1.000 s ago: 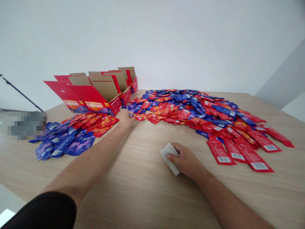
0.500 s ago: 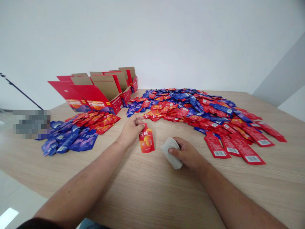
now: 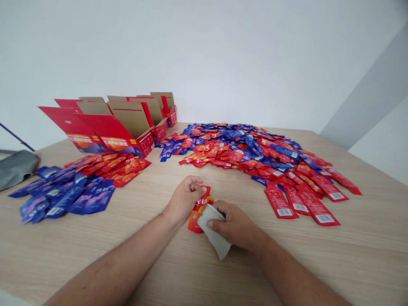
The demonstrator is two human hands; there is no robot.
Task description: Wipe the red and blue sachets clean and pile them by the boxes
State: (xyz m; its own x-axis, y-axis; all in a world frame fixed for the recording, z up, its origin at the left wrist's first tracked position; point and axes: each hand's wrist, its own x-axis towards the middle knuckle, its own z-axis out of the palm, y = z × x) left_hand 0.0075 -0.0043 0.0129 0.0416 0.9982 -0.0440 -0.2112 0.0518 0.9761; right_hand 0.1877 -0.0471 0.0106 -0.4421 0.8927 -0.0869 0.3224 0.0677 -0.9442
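Between thumb and fingers, my left hand (image 3: 185,199) pinches the top end of a red and orange pouch (image 3: 195,222) over the table. My right hand (image 3: 234,223) grips a folded pale grey cloth (image 3: 214,233), which lies across the pouch's right side and hides part of its front. Whether the cloth presses on the pouch or only hangs in front of it, I cannot tell. Beyond my hands spreads a large heap of red and blue pouches (image 3: 236,155). To the left sits a smaller pile of blue pouches (image 3: 63,193) with red pouches (image 3: 111,165) behind.
Several open red cardboard boxes (image 3: 124,144) stand in a row at the back left of the wooden table (image 3: 153,263), flaps up. A dark grey object (image 3: 17,168) is at the far left edge. A white wall (image 3: 223,59) rises behind the table.
My hands have come together: the cloth has moved left onto the pouch and now overlaps it, where before they were apart. The view has turned slightly to the right.
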